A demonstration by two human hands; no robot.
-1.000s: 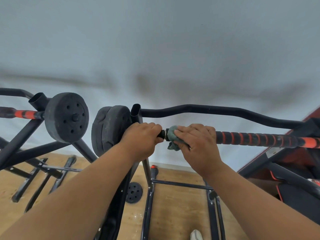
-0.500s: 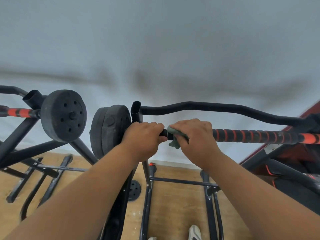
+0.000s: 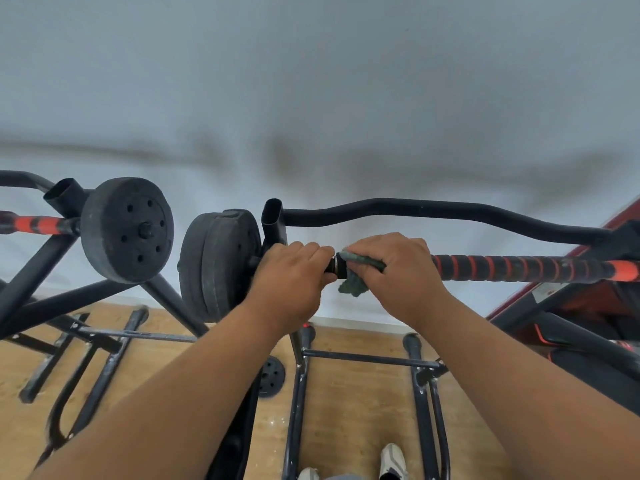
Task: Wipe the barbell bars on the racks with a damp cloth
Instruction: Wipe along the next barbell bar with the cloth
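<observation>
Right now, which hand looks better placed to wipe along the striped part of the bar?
The right hand, probably. It already grips the green cloth wrapped on the bar, right beside the red-striped stretch. The left hand grips the bar bare, next to the weight plates, seemingly steadying it.

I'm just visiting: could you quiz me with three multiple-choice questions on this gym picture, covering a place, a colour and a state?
1. Where is the crumpled green cloth?
A. on the floor
B. on the red-and-black striped barbell bar
C. on a plate

2. What colour are the round weight plates?
A. black
B. yellow
C. white

3. What is the left hand doing?
A. hanging free
B. gripping the bar
C. lifting a plate

Answers: 1 B, the right hand wraps it around the bar; 2 A, all look black; 3 B, its fingers curl over the bar.
</observation>
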